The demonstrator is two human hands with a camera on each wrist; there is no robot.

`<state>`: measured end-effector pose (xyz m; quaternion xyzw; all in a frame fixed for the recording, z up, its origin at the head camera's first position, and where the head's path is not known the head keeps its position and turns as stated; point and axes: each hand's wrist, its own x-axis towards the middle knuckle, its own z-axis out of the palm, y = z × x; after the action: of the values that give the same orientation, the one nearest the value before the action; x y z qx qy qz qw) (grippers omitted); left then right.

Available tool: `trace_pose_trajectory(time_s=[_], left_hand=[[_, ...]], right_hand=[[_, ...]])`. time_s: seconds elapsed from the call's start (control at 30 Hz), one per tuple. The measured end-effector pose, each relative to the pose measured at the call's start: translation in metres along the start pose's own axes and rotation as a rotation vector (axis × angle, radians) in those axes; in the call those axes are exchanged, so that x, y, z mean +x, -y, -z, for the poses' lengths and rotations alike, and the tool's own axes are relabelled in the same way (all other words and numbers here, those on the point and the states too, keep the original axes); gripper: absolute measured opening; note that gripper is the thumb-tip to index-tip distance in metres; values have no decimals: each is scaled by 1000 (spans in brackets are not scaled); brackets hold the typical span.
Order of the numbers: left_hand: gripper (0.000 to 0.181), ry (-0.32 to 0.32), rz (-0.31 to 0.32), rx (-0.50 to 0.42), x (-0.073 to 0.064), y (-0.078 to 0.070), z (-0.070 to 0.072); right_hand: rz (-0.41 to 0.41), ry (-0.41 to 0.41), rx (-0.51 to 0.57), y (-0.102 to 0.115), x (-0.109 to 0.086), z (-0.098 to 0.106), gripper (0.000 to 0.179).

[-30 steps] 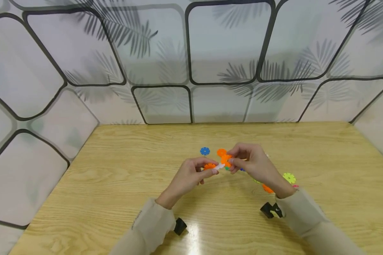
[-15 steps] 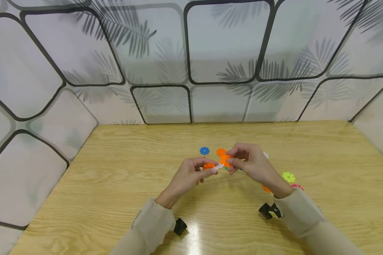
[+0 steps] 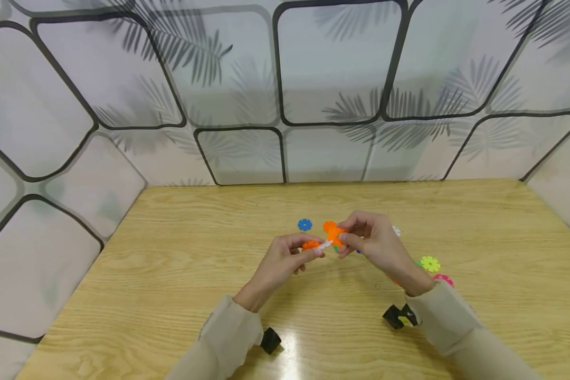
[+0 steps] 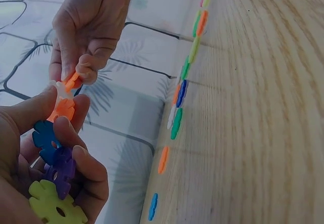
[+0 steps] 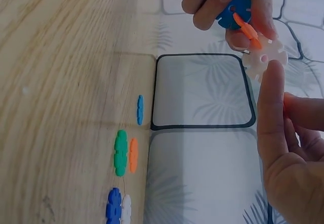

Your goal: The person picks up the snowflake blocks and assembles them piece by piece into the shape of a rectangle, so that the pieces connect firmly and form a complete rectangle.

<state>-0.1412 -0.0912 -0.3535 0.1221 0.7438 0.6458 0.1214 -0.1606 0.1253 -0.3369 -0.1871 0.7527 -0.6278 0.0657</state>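
The left grip (image 3: 285, 257) is curled round a string of five notched discs: one white disc (image 5: 272, 52), one orange disc (image 5: 247, 31), one blue disc (image 4: 43, 135), one purple disc (image 4: 63, 168) and one yellow-green disc (image 4: 45, 198). The right grip (image 3: 380, 241) pinches a second orange disc (image 3: 336, 236) up against the white one, above the surface (image 3: 195, 253); whether those two are slotted together I cannot tell.

Beyond the hands, the left wrist view shows about twelve loose discs edge-on: three orange, three green, two yellow-green, and one each of pink, white, dark blue and light blue. In the head view, the loose light blue disc (image 3: 305, 225) and loose orange disc (image 3: 329, 226) lie farther back, and the loose yellow-green disc (image 3: 430, 264) and loose pink disc (image 3: 444, 279) lie beside the right forearm.

Against half a second ago, both hands have barely moved; the loose pink disc shows more fully, and a green edge now shows beside the loose yellow-green disc.

The right hand and forearm hide several loose discs from the head view. In the right wrist view, a finger covers most of the second orange disc, and the lowest loose discs are cut off.
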Motion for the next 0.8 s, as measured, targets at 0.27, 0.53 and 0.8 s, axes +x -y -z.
trace_pose_trajectory(time_s=[0.27, 0.53, 0.8], left_hand=[[21, -1, -17, 4, -2, -1, 2], [21, 3, 3, -1, -2, -4, 4], [25, 35, 11, -14, -1, -6, 5]], right_hand=[[33, 8, 58, -1, 1, -3, 9], [78, 12, 89, 0, 0, -5, 11], [31, 11, 113, 5, -1, -1, 15]])
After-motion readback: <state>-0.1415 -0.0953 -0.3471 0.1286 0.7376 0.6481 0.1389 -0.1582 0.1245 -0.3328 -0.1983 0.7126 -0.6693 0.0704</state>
